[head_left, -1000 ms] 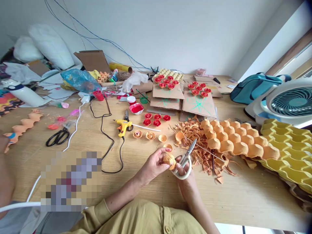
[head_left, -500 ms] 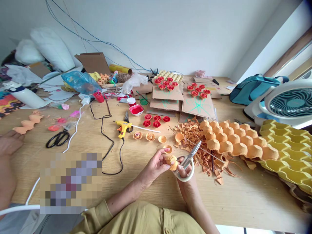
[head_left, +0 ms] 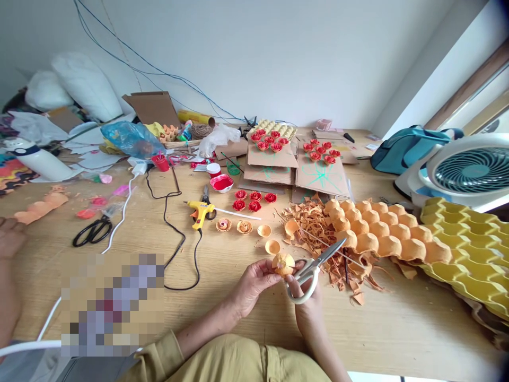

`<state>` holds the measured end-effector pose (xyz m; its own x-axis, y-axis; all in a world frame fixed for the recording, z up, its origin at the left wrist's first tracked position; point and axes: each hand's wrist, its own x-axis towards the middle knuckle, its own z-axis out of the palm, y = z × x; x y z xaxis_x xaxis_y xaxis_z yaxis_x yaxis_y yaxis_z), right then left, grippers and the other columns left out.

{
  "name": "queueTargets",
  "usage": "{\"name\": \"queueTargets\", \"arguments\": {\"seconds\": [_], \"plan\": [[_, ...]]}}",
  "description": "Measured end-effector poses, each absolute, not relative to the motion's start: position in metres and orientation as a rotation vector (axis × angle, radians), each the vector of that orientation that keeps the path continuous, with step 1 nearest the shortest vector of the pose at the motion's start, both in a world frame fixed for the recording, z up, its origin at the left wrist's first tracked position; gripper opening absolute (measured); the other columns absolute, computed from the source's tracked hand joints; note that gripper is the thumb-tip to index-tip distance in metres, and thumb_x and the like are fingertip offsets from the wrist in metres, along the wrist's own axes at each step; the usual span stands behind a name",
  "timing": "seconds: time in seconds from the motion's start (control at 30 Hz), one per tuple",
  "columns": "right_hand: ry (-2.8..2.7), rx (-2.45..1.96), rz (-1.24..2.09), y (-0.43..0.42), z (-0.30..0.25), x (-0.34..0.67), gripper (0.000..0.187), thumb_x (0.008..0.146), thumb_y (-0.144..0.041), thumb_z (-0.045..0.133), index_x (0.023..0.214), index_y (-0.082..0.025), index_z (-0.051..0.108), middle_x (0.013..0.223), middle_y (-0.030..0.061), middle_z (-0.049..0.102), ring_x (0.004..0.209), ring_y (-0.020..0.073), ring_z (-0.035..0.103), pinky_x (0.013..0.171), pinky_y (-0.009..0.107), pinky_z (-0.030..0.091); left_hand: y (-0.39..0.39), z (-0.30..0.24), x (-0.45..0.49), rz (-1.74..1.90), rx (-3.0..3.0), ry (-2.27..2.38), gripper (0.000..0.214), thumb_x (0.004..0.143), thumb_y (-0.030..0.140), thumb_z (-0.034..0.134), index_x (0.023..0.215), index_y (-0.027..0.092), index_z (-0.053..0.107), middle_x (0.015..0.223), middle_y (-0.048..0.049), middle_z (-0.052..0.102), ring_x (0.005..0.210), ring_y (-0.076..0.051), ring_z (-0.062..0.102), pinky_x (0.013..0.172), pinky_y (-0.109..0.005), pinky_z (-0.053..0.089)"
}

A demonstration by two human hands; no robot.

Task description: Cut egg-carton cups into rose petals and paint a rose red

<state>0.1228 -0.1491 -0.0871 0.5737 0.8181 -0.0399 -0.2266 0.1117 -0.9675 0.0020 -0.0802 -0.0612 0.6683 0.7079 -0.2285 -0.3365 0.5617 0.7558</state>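
My left hand (head_left: 254,281) pinches a small orange egg-carton cup (head_left: 283,263) just above the wooden table (head_left: 397,323). My right hand (head_left: 304,294) grips white-handled scissors (head_left: 314,265), fingers through the loops, blades pointing up and to the right, away from the cup. The two hands almost touch at the cup. A loose cut cup (head_left: 272,246) lies just behind them, and a heap of orange scraps (head_left: 318,233) sits to the right.
An orange egg tray (head_left: 382,233) and a yellow one (head_left: 469,249) lie to the right, a fan (head_left: 465,170) behind them. A yellow glue gun (head_left: 201,210), red paper roses (head_left: 254,200), black scissors (head_left: 91,232) and cardboard sheets (head_left: 322,175) lie further back. Another person's hand (head_left: 10,239) rests at the far left.
My left hand has turned the cup and lifted it slightly. The scissors have tilted lower, blades now pointing more to the right. The view has shifted down a little.
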Motion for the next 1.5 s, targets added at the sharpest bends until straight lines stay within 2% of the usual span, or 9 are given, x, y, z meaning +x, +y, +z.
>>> {"name": "queueTargets", "arguments": {"seconds": [0.1,0.3,0.43,0.57,0.83,1.03,1.37,1.5], "plan": [[-0.629,-1.273,0.814,-0.150,-0.087,0.122,0.034,0.076,-0.039,0.077,0.098,-0.023,0.056,0.077,-0.0029,0.056,0.065,0.0131,0.050,0.061,0.026,0.044,-0.079,-0.057,0.002,0.670,0.747,0.552,0.026,0.068,0.025,0.084,0.090,0.015,0.074,0.091,-0.0063,0.073,0.090,-0.018,0.062,0.087,-0.029,0.043],[-0.792,-1.219,0.944,-0.151,-0.083,0.120,0.028,0.085,-0.046,0.069,0.094,-0.022,0.057,0.080,0.0004,0.058,0.064,0.0140,0.048,0.060,0.027,0.041,-0.067,-0.051,-0.003,0.798,0.740,0.674,0.025,0.065,0.026,0.086,0.083,0.015,0.073,0.081,-0.0012,0.069,0.067,-0.009,0.050,0.066,-0.023,0.037],[-0.938,-1.163,1.092,-0.153,-0.080,0.118,0.038,0.089,-0.061,0.055,0.093,-0.023,0.058,0.074,0.0003,0.055,0.060,0.0145,0.042,0.056,0.027,0.037,-0.055,-0.043,-0.009,0.892,0.743,0.690,0.024,0.064,0.026,0.087,0.081,0.015,0.073,0.079,-0.0009,0.069,0.066,-0.009,0.048,0.067,-0.023,0.037],[-1.101,-1.215,1.122,-0.155,-0.086,0.118,0.048,0.087,-0.069,0.050,0.094,-0.023,0.059,0.075,0.0007,0.054,0.065,0.0164,0.044,0.060,0.028,0.038,-0.045,-0.036,-0.014,0.968,0.703,0.692,0.026,0.061,0.027,0.089,0.078,0.015,0.074,0.078,-0.0005,0.069,0.065,-0.008,0.047,0.066,-0.023,0.037],[-1.306,-1.312,1.107,-0.154,-0.093,0.119,0.049,0.085,-0.069,0.052,0.079,-0.021,0.058,0.066,-0.0005,0.050,0.060,0.0156,0.043,0.055,0.027,0.035,-0.041,-0.027,-0.018,0.991,0.644,0.673,0.035,0.062,0.030,0.089,0.090,0.016,0.075,0.078,0.0005,0.066,0.064,-0.006,0.049,0.067,-0.021,0.041],[-1.271,-1.319,1.075,-0.154,-0.088,0.117,0.041,0.080,-0.062,0.063,0.078,-0.021,0.065,0.066,0.0005,0.054,0.063,0.0176,0.047,0.056,0.028,0.039,-0.048,-0.027,-0.016,0.946,0.628,0.688,0.032,0.063,0.031,0.088,0.086,0.015,0.072,0.077,-0.0001,0.066,0.064,-0.007,0.050,0.068,-0.023,0.041],[-1.200,-1.345,1.094,-0.156,-0.087,0.118,0.039,0.079,-0.060,0.065,0.080,-0.021,0.066,0.066,0.0006,0.055,0.064,0.0185,0.049,0.058,0.028,0.042,-0.056,-0.027,-0.011,0.875,0.623,0.669,0.029,0.066,0.032,0.086,0.083,0.015,0.070,0.077,-0.0011,0.065,0.065,-0.008,0.049,0.068,-0.025,0.039],[-1.219,-1.348,1.088,-0.158,-0.089,0.118,0.034,0.083,-0.055,0.062,0.081,-0.021,0.066,0.064,0.0000,0.054,0.063,0.0178,0.048,0.058,0.028,0.042,-0.057,-0.027,-0.010,0.876,0.603,0.666,0.030,0.066,0.032,0.086,0.083,0.014,0.070,0.077,-0.0015,0.066,0.066,-0.008,0.050,0.066,-0.024,0.040]]}}
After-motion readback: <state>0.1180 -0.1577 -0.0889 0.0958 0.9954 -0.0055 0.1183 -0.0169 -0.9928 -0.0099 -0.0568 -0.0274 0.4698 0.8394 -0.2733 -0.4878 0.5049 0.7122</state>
